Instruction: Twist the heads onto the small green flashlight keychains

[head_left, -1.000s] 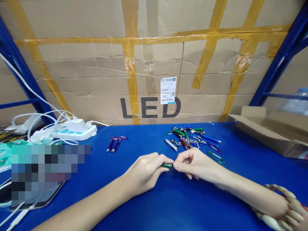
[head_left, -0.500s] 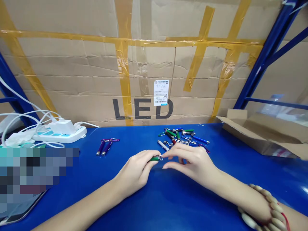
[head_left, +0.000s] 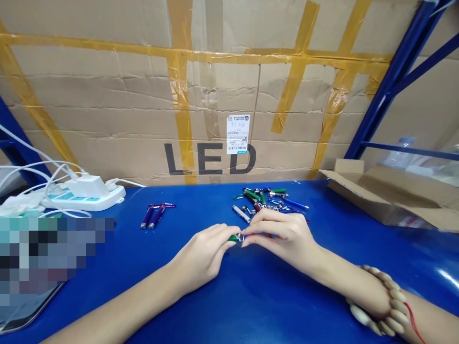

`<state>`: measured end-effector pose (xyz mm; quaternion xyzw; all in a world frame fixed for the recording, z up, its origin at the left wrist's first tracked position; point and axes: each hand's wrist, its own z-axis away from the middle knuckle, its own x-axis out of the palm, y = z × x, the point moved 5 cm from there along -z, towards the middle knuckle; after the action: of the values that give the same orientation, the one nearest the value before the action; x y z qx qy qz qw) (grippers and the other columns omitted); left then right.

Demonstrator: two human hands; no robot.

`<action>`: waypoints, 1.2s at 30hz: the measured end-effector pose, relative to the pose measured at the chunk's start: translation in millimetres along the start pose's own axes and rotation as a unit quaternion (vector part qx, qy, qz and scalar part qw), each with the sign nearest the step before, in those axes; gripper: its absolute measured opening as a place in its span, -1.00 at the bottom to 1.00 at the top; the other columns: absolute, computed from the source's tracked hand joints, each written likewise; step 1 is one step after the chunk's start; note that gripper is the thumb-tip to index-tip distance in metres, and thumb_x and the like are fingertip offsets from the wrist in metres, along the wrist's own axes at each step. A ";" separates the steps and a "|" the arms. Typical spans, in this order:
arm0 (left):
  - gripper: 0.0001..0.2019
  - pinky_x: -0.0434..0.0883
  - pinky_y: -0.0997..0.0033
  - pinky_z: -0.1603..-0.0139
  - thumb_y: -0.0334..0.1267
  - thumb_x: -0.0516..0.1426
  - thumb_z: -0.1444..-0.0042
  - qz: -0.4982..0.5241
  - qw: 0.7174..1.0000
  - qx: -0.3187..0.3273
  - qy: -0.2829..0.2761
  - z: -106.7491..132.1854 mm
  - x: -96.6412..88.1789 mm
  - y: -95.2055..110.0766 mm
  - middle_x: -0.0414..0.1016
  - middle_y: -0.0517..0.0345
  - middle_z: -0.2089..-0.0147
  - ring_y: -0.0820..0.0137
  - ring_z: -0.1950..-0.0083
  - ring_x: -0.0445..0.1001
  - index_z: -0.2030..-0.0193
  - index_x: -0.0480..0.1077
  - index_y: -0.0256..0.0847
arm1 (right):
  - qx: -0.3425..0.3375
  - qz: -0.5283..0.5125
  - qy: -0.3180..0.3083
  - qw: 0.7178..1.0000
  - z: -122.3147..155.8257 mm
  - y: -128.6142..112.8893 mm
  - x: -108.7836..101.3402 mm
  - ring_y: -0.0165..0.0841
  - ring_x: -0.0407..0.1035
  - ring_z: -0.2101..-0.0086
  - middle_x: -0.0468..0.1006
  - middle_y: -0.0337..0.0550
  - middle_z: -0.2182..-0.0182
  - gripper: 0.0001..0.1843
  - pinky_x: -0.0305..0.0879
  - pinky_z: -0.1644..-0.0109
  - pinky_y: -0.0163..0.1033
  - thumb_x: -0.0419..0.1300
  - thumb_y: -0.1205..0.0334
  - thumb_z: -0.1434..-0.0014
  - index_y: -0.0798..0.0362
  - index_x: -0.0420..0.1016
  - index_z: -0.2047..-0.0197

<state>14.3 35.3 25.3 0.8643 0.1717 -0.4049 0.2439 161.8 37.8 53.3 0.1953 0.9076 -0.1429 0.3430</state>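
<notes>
My left hand (head_left: 204, 251) is closed round a small green keychain flashlight (head_left: 234, 237) just above the blue table (head_left: 251, 296). My right hand (head_left: 281, 234) pinches the flashlight's silver end with thumb and forefinger. Right behind my right hand lies a pile of small flashlights and carabiner clips (head_left: 267, 199) in green, red, blue and silver. Two purple flashlights with clips (head_left: 155, 215) lie side by side to the left of my hands.
A taped cardboard box marked LED (head_left: 211, 95) stands along the back. A white power strip with cables (head_left: 84, 196) is at the back left, an open cardboard box (head_left: 390, 200) at the right. A phone edge (head_left: 28, 313) shows at the lower left. Blue shelf posts frame both sides.
My right hand opened and drew back slightly from the flashlight's end, then closed on it again. The view shifted a little to the right.
</notes>
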 end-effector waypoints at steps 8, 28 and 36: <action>-0.79 0.39 0.41 0.21 -0.42 -0.10 -0.24 0.000 0.999 0.027 -0.041 -0.7 0.3 4.8 0.46 0.04 0.24 0.35 0.24 0.42 0.09 0.30 -0.26 | 0.013 -0.015 -0.013 1.000 -0.2 -3.4 0.5 -0.50 0.40 0.45 0.53 -0.27 0.43 -0.82 0.22 0.42 -0.44 0.21 0.12 -0.14 -0.01 0.57 0.40; -0.85 0.38 0.48 0.23 -0.42 -0.07 -0.22 0.074 0.996 -0.022 -0.055 3.1 2.0 3.0 0.47 0.11 0.23 0.41 0.22 0.46 0.19 0.28 -0.20 | 0.291 -0.190 -0.069 0.935 6.6 19.3 25.1 -0.51 0.13 0.61 0.47 -0.22 0.53 -0.64 0.02 0.57 -0.37 0.32 -0.10 0.11 0.06 0.58 0.55; -0.83 0.39 0.43 0.20 -0.40 -0.05 -0.23 0.052 0.998 0.006 -0.038 3.5 1.8 2.8 0.49 0.10 0.20 0.37 0.20 0.47 0.10 0.29 -0.20 | 0.421 -0.275 -0.118 0.856 15.2 20.5 33.6 -0.57 -0.02 0.74 0.22 -0.36 0.80 -0.64 -0.19 0.68 -0.40 0.36 -0.02 0.17 0.15 0.51 0.55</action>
<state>14.6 31.1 22.7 0.8575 0.1151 -0.4252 0.2660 156.5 58.5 16.9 0.0451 0.7303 -0.6220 0.2787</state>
